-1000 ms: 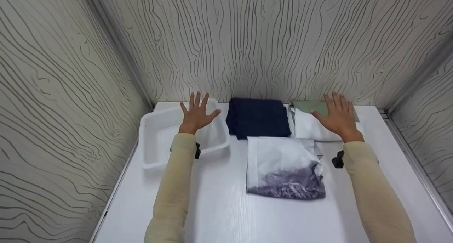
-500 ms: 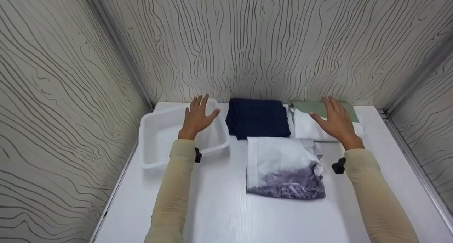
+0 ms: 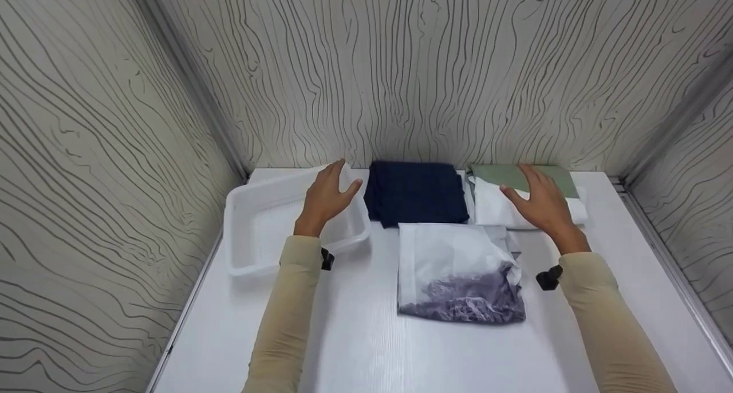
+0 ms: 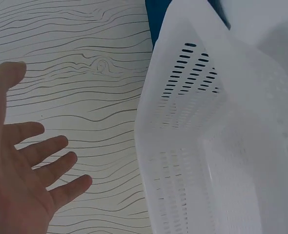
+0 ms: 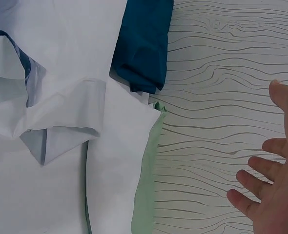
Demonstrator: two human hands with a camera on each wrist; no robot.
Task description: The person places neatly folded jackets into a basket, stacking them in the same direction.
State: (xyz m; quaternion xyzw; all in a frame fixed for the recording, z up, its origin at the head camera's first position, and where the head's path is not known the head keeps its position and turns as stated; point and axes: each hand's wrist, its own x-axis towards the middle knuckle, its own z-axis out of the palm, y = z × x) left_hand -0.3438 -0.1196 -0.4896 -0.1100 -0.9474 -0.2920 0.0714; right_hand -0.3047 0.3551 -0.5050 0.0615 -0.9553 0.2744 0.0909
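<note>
My left hand (image 3: 326, 197) hovers over the right part of a white plastic basket (image 3: 240, 261), holding nothing, its fingers spread in the left wrist view. My right hand (image 3: 543, 205), also holding nothing, is over a folded green and white garment (image 3: 489, 204) at the back right. Between the hands, against the back wall, lies a folded navy garment (image 3: 421, 192). In front of it is a folded white garment with a purple-grey printed lower part (image 3: 458, 272), its right edge uneven. The right wrist view shows the fingers (image 5: 249, 202) apart, away from the cloth.
The white table (image 3: 366, 347) is bounded by a wood-grain patterned back wall (image 3: 401, 66) and side walls, with metal strips along the corners. The basket has slotted sides (image 4: 183, 73) and stands near the left edge.
Both hands have drawn back slightly toward me, and their raised, spread fingers have relaxed and tipped down. The basket and garments stay in place.
</note>
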